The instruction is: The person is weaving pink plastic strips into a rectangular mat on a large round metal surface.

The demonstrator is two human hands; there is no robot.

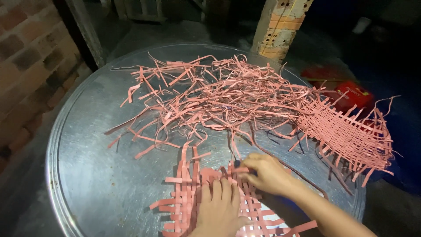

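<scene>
Dim workspace, bare brick wall [26, 66] at left, brick pillar [280, 26] beyond the far edge. Round metal tray [96, 175] serving as work surface, shiny, rim visible along left and front.

Loose heap of pink strips [219, 94] spread across far half of tray, tangled, several ends curling upward. Finished woven mat [351, 136] of the same strips lying at right edge of tray, partly overhanging the rim, loose ends sticking out all round. Red box [353, 94] on the floor behind it, partly hidden.

Half-woven mat [188, 202] at near edge, flat on the tray, upright strips crossed by horizontal ones, ends still free at top and left.

Left hand [219, 210] pressed flat on the half-woven mat, fingers extended and close together, palm down, gripping nothing. Right hand [265, 173] just beside it, touching the mat's upper edge, thumb and fingertips pinched on the end of a single strip [234, 147] running up toward the heap. Remaining fingers curled.
</scene>
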